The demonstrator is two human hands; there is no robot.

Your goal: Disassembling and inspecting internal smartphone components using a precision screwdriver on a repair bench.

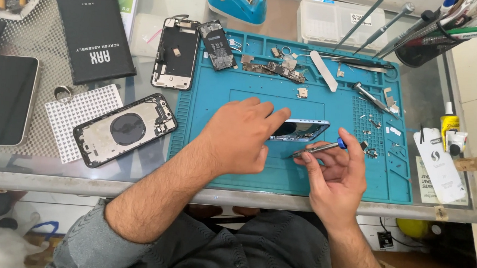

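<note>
Nearest you, your right hand point(337, 174) was curled around a slim screwdriver point(325, 148) with a blue collar, fingers clenched on its shaft, the tip pointing left just below the phone frame point(303, 129). Your left hand point(238, 136) lay over the left end of that blue-edged phone frame, fingertips pressed on it and holding it down on the teal repair mat point(208, 94). To the left of the mat, a black phone back housing point(124, 129) rested on the glass table point(155, 167), partly over a white perforated sheet point(81, 115). Farther off, a circuit board point(277, 69) and a white pry tool point(323, 70) lay along the mat's top edge, with a second opened phone shell point(176, 52) beside them.
</note>
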